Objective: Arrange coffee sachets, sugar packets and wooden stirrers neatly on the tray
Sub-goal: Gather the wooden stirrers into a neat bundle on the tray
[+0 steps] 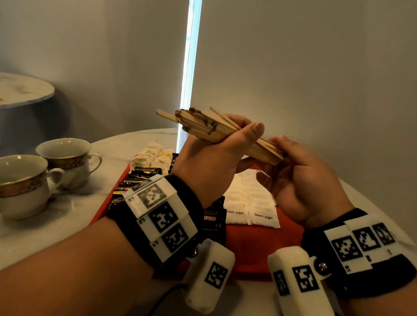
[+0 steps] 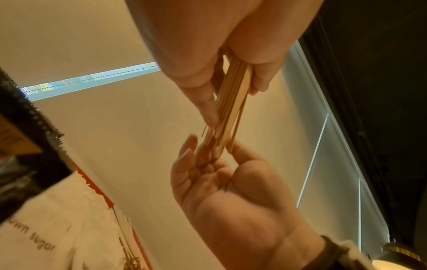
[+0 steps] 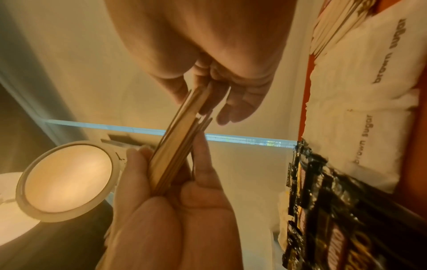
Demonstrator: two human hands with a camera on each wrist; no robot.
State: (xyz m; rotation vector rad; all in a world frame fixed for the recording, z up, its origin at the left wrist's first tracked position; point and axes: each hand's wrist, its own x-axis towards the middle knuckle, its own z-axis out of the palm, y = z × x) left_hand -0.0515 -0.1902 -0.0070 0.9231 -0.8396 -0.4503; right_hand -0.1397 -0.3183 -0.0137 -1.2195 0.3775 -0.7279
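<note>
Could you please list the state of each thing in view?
Wooden stirrers: bundled, held above the tray.
Left hand: grips the bundle.
Right hand: holds the bundle's near end.
Red tray: on the table, partly filled.
Brown sugar packets: lying in rows on the tray.
Coffee sachets: lying on the tray.
Two cups: upright, empty.

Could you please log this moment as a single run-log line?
left hand: grips wooden stirrers | right hand: squares bundle's near end | red tray: brown sugar packets, coffee sachets placed

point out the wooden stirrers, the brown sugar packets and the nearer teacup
wooden stirrers (image 1: 211,130): head view, middle of the bundle, held in both hands.
brown sugar packets (image 1: 263,216): head view, front right packet's label.
nearer teacup (image 1: 17,190): head view, its outer wall.
</note>
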